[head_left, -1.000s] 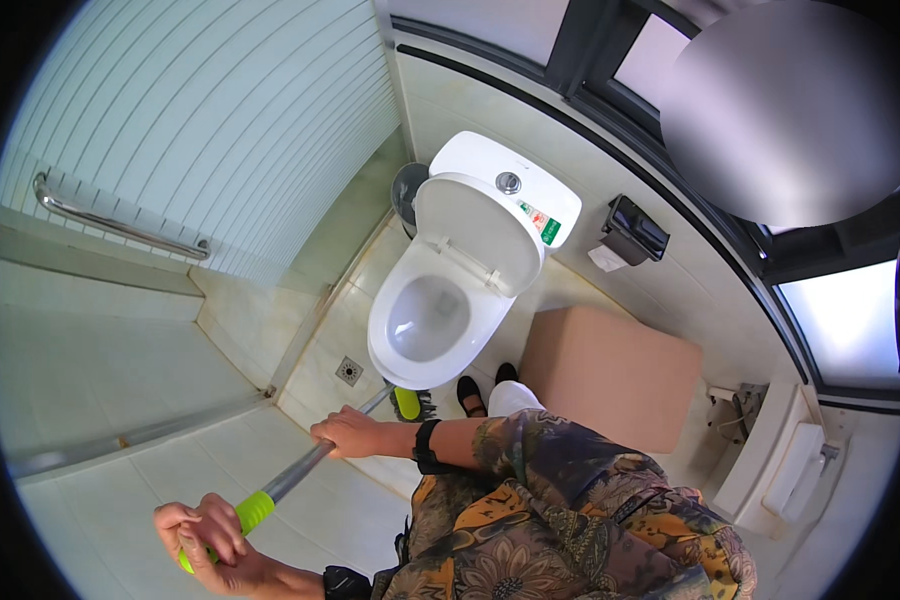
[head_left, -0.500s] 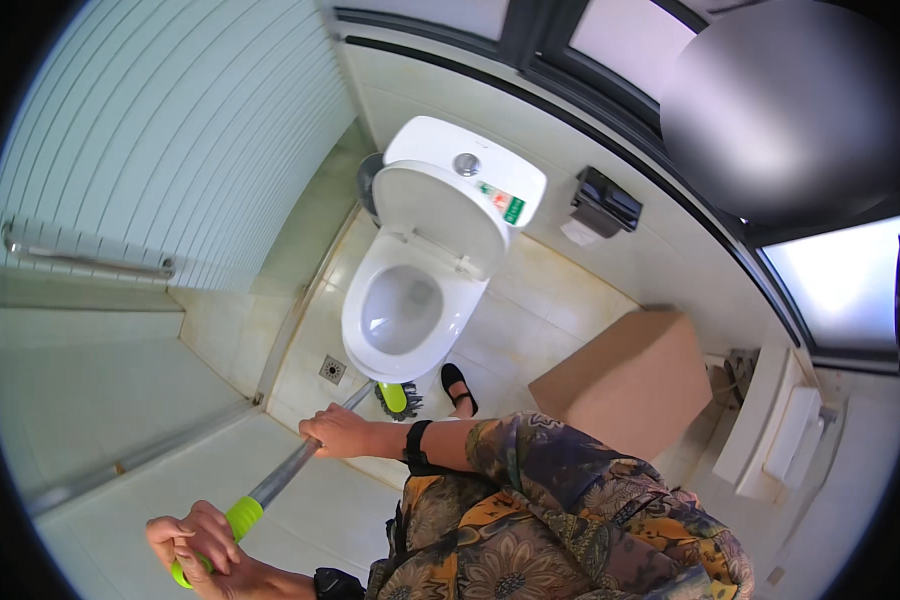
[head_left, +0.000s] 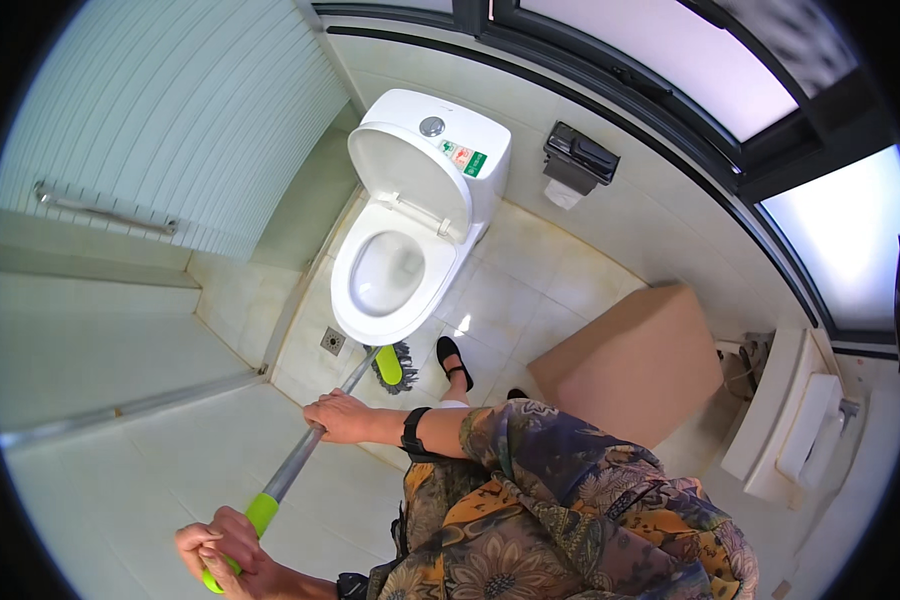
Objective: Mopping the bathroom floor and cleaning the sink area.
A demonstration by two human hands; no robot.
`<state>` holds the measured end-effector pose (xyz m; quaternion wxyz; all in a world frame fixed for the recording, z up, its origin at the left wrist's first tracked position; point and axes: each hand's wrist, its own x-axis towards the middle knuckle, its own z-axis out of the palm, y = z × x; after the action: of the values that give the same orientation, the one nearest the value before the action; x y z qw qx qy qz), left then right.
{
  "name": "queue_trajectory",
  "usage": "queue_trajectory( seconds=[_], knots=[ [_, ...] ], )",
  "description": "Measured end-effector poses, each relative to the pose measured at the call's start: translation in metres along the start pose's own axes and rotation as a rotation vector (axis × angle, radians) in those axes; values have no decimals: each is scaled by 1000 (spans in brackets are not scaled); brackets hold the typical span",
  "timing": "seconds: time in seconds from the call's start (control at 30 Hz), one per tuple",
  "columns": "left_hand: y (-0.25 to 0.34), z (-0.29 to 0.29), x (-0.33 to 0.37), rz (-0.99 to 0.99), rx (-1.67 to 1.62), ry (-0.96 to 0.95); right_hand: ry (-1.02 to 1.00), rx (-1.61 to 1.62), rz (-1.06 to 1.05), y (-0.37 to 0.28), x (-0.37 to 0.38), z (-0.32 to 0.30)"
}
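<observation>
I hold a mop with a grey metal pole (head_left: 295,464) slanting across the lower left. My left hand (head_left: 222,552) is closed round the bright green grip at its near end. Farther along, my right hand (head_left: 340,415) is wrapped round the pole, a black band on that wrist. The mop head (head_left: 388,367), a green plate with grey strands, lies on the tiled floor just in front of the toilet (head_left: 390,325). The toilet lid (head_left: 410,180) stands raised, and the seat is down round the bowl. Beside the mop head is my foot in a black shoe (head_left: 452,360).
A floor drain (head_left: 332,341) lies left of the mop head. On the left is a striped glass panel with a metal handle (head_left: 105,208). A brown carton (head_left: 630,365) stands to the right, near a white basin (head_left: 808,425). A dark paper holder (head_left: 580,155) hangs on the wall.
My view has shifted, so the toilet sits slightly higher and farther left. Both hands keep their grip on the mop. More of the mop head shows, and a second shoe has come into sight.
</observation>
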<state>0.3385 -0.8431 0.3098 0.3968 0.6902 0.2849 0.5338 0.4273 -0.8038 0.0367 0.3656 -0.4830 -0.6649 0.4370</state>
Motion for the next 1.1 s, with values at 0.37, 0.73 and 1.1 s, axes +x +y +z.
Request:
queue_trajectory(
  seconds=[0.37, 0.73, 1.1],
  knots=[
    [117, -17, -147, 33, 108, 386, -51, -56, -173, -64, -116, 59],
    [126, -78, -211, -672, 246, 761, -738, -277, 27, -41, -150, 92],
    [20, -134, -263, -813, 73, 587, -454, -385, 224, 42, -171, 131]
  ],
)
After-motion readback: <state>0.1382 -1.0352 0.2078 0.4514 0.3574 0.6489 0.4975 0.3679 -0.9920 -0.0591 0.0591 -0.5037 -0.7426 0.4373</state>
